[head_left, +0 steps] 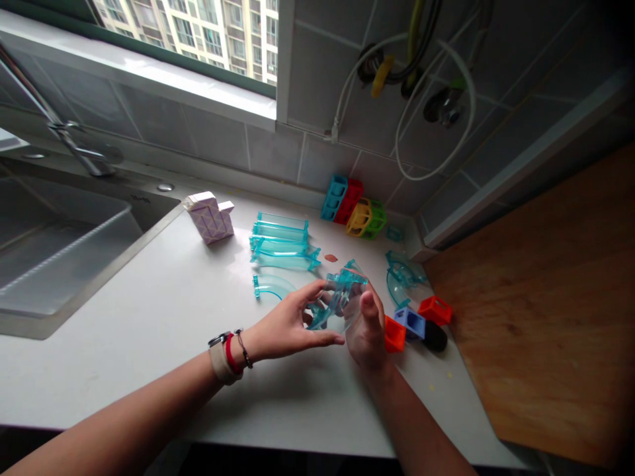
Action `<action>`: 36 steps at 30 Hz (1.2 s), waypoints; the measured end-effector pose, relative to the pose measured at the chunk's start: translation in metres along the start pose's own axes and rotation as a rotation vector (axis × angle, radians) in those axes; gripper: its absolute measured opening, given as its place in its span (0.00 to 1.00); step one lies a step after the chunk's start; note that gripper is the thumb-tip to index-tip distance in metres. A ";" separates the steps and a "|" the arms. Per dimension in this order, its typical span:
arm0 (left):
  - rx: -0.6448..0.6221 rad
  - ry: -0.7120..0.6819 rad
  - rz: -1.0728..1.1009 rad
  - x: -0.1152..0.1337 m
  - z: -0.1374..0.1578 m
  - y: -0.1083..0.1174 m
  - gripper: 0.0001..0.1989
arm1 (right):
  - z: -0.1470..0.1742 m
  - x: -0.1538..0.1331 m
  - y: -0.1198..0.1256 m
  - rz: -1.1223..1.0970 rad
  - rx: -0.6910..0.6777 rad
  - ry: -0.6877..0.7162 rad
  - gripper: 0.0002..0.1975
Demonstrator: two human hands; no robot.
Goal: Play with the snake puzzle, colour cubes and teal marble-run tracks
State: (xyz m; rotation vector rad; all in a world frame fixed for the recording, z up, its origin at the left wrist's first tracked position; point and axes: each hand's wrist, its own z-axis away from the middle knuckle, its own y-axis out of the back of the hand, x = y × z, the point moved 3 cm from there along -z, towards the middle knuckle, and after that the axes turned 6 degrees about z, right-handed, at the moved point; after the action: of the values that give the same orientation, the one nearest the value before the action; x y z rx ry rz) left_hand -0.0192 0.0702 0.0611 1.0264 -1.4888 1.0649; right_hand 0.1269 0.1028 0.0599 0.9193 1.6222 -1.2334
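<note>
Above the counter, my left hand (292,322) and my right hand (366,324) hold clear teal plastic track pieces (342,291) between them. The fingers of both hands curl around the see-through plastic; where one piece ends and another begins is hard to make out. Just behind my left hand lies a curved teal track piece (270,284). Farther back, several straight teal track pieces (280,241) lie side by side. Close to my right hand sit an orange block (394,334) and a blue-purple block (411,321).
Blue (334,197), red (348,200), yellow (359,217) and green (376,219) blocks stand by the wall. More curved teal pieces (403,277) lie right, near a wooden board (546,317). A patterned box (211,218) stands beside the sink (163,228).
</note>
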 end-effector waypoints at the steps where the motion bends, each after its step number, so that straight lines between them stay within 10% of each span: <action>1: -0.006 0.003 -0.024 0.001 0.000 0.000 0.39 | 0.000 0.001 0.001 -0.020 0.001 -0.009 0.27; 13: -0.037 0.085 0.478 0.014 -0.007 0.004 0.31 | -0.012 -0.010 0.014 -0.148 0.273 -0.089 0.18; 20: 0.140 0.094 0.617 0.011 -0.013 0.017 0.20 | -0.013 -0.012 0.011 -0.138 0.253 -0.070 0.18; 36: 0.043 0.127 0.671 0.009 -0.012 0.018 0.16 | -0.012 -0.013 0.008 -0.234 0.144 -0.162 0.24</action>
State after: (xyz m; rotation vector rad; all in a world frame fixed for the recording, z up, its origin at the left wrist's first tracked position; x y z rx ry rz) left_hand -0.0347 0.0855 0.0693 0.4658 -1.7543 1.5968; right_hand 0.1360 0.1153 0.0707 0.7088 1.5586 -1.5621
